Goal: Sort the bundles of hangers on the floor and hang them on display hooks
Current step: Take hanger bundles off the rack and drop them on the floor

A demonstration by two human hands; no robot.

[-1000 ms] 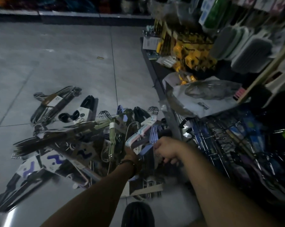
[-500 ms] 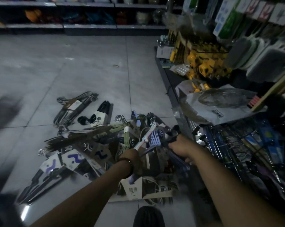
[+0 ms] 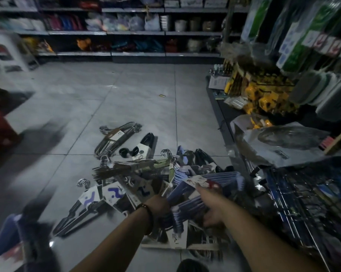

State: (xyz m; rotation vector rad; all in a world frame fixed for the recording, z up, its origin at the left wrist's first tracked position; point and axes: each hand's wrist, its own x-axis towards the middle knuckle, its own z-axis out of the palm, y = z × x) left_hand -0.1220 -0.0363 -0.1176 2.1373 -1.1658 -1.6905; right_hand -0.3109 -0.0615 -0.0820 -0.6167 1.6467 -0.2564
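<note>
Two hands counted, left hand [image 3: 158, 203] and right hand [image 3: 211, 205], plus one bracelet [image 3: 148, 214] on the left wrist. Hanger bundles: one blue bundle [image 3: 214, 179] in both hands, and one grey metal bundle [image 3: 114, 139] and one black bundle [image 3: 146, 143] lay apart from the pile [image 3: 138, 173]. The pile showed two blue-squiggle cards [image 3: 88, 196] but was otherwise too tangled to count; one white stool [image 3: 7, 54] stood far left.

bare floor [image 3: 126, 91] left, wire rack [image 3: 303, 193] crowding right

One head-worn wide-angle camera looks forward and down at the grey tiled floor [image 3: 126, 99]. A heap of bundled hangers [image 3: 138, 167] lies close below, stocked shelves [image 3: 136, 33] far ahead.
</note>
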